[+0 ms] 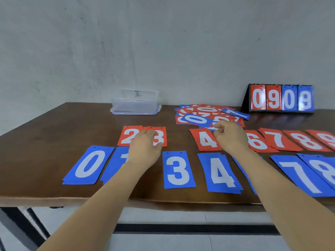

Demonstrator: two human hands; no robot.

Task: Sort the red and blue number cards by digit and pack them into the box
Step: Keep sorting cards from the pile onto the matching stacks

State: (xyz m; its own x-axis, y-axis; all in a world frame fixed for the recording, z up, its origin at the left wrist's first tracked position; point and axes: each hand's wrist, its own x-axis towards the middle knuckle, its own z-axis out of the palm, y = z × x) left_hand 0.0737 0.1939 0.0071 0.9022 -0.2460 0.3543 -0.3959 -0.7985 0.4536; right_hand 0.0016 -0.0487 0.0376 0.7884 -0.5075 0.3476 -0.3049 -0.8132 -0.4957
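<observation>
— What lies closest on the counter [54, 142]?

— A row of blue cards along the near edge: blue 0 [89, 164], blue 1 [116, 160] half under the left forearm, then blue 3 [178, 170], blue 4 [220, 173], one blue card hidden by the right arm, blue 7 [301, 175] and blue 8 [324, 169].

— And behind them?

— A red row: red 2 [127, 135] and red 3 [161, 136] overlapping, red 4 [204, 140], red 6 [257, 143], red 7 [275, 139], red 8 [306, 141], and red 9 [326, 137] cut off at the frame edge.

— Where are the hands?

— The left hand [145, 149] sits over the join of red 2 and red 3. Its fingers [148, 133] bend down onto red 3, thumb at that card's near edge. I cannot tell whether it pinches the card or only rests there.

— The right?

— The right hand [231, 137] is between red 4 and red 6, fingers [219, 126] curled tight at the near rim of the loose pile [199, 115]. I cannot tell if a card is caught in them.

— Farther back?

— That pile is red and blue cards jumbled together. To its left, well apart, the clear plastic box [135, 104] stands against the wall. On the far right a scoreboard stand [281, 98] shows 0 9 0 9.
</observation>
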